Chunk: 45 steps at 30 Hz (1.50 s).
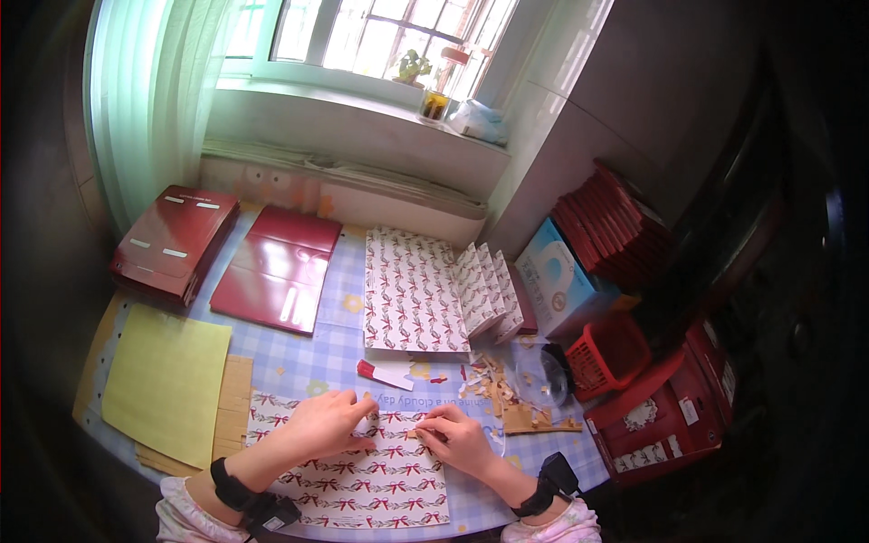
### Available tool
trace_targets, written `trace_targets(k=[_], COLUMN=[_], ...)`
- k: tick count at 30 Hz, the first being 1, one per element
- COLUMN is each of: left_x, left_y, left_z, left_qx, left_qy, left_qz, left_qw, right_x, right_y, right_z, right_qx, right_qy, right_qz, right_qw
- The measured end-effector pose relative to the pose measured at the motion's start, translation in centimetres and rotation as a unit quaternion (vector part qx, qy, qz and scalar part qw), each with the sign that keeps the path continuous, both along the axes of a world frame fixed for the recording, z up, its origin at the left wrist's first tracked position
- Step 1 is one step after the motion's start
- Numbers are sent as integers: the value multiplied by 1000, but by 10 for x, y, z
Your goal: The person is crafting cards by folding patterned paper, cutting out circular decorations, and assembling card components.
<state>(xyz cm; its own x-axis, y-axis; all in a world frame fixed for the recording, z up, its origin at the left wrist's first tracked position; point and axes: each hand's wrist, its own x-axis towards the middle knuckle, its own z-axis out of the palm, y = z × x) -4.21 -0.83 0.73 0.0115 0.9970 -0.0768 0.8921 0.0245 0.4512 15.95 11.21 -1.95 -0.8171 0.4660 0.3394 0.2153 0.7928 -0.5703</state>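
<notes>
A white sheet printed with red bows (371, 484) lies flat at the near table edge. My left hand (328, 423) rests on its upper left part, fingers pressing near the top edge. My right hand (455, 438) is on the sheet's upper right, fingertips pinched on a thin strip at the top edge. Both wrists wear black bands. A small red and white piece (384, 372) lies just beyond the sheet.
A stack of bow-printed sheets (412, 291) and folded bow-printed pieces (489, 290) lie at the centre. Glossy red sheets (276, 267) and a red stack (172, 240) sit far left, yellow paper (167, 380) near left. Paper scraps (507, 394), a red basket (608, 353) and red boxes (665, 407) stand right.
</notes>
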Motion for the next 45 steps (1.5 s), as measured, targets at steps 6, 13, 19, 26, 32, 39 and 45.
trace_targets(k=[6, 13, 19, 26, 32, 39, 45], left_x=[0, 0, 0, 0, 1, -2, -6], left_y=[-1, -1, 0, 1, 1, 8, 32], left_z=[1, 2, 2, 3, 3, 3, 10], left_qx=[-5, -8, -2, 0, 7, 4, -90], left_qy=[3, 6, 2, 7, 1, -9, 15], left_qz=[0, 2, 3, 2, -2, -16, -20], left_qw=[1000, 1000, 1000, 1000, 1000, 1000, 996], right_x=[-4, -13, -15, -15, -13, -11, -12], right_y=[-1, 4, 4, 6, 5, 5, 6], right_z=[1, 5, 10, 10, 5, 4, 0], right_qx=[-41, -31, -45, -30, -38, -11, -1], right_qy=[-25, -82, -96, -112, -88, -90, -106], right_qz=[12, 64, 55, 63, 79, 83, 75], right_qw=[999, 994, 993, 991, 992, 992, 992])
